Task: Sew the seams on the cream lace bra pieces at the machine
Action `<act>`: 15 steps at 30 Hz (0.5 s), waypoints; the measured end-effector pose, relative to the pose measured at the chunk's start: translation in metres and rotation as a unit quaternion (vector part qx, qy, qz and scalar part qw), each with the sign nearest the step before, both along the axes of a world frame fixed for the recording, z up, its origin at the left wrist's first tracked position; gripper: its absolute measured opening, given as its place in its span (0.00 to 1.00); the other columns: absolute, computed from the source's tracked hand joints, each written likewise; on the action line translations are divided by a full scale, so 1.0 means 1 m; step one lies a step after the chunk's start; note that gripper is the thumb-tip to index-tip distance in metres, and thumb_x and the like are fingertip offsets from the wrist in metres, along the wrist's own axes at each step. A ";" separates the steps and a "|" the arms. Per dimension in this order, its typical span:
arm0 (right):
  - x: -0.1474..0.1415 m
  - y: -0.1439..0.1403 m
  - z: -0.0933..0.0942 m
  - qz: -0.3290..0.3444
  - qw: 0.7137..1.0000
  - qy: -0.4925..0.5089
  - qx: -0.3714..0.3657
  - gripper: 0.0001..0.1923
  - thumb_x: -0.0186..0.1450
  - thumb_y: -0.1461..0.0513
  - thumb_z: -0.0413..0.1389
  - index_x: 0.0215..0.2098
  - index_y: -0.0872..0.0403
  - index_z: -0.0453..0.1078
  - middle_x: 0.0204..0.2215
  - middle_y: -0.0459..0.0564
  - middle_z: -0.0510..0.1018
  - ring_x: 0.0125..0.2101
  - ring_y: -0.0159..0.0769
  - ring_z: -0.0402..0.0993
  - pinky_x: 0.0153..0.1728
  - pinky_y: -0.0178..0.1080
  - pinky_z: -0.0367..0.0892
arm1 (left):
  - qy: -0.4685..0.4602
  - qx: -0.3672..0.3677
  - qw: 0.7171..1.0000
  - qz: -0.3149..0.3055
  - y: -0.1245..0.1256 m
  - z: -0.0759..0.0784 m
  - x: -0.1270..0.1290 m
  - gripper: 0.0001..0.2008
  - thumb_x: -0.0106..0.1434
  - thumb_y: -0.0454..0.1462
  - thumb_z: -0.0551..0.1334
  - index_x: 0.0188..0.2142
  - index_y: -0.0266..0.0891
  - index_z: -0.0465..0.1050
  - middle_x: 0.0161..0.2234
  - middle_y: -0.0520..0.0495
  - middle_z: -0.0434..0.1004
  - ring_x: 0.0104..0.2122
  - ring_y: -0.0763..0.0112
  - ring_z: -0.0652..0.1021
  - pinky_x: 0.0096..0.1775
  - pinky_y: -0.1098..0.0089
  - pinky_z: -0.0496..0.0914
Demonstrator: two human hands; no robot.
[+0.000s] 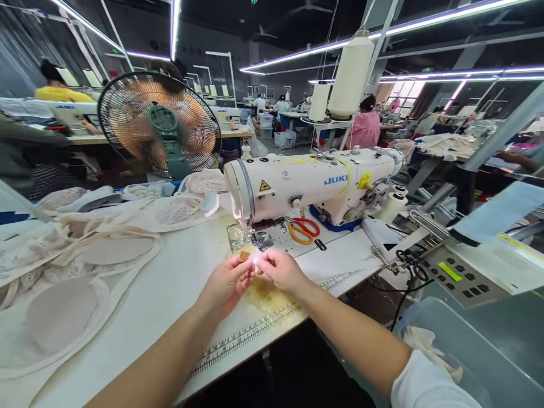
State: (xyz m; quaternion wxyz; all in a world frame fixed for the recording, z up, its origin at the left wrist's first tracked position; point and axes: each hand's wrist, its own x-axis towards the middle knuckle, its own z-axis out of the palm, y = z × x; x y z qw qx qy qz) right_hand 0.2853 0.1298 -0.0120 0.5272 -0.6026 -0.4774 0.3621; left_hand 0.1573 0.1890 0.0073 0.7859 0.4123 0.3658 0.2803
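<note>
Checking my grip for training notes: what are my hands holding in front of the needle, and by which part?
Left hand and right hand pinch one small pale piece between fingertips; glare hides what it is.

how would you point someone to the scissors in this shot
Find the white Juki sewing machine at the middle of the table. Look under its arm, right of the needle, on the machine bed: the scissors lie flat there. Their orange and red handles are the only bright colours on the pale table.

item between hands [255, 266] lost in lamp glare, fan [159, 124] blades blurred
</note>
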 end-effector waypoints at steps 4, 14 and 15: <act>-0.007 0.005 -0.007 0.010 1.000 0.007 -0.009 0.08 0.61 0.62 0.51 0.25 0.55 0.64 0.23 0.43 0.72 0.23 0.28 0.67 0.29 0.32 0.62 | -0.008 -0.015 1.000 0.021 -0.001 -0.004 -0.001 0.07 0.52 0.29 0.67 0.22 0.34 0.70 0.21 0.50 0.72 0.21 0.79 0.72 0.24 0.81 0.69; 0.046 0.003 0.014 -0.035 0.888 -0.444 -0.115 0.12 0.67 0.65 0.47 0.39 0.55 0.72 0.41 0.50 0.77 0.44 0.35 0.71 0.45 0.33 0.63 | -0.021 -0.038 0.996 0.076 0.005 -0.006 -0.002 0.10 0.63 0.27 0.55 0.28 0.33 0.73 0.29 0.42 0.79 0.30 0.71 0.79 0.37 0.72 0.74; 0.059 0.005 0.016 -0.052 0.871 -0.470 -0.134 0.12 0.67 0.66 0.46 0.39 0.57 0.72 0.42 0.54 0.77 0.46 0.38 0.70 0.47 0.35 0.61 | -0.022 -0.040 0.996 0.078 0.005 -0.006 -0.002 0.10 0.63 0.27 0.55 0.29 0.33 0.72 0.29 0.41 0.79 0.30 0.70 0.79 0.38 0.70 0.74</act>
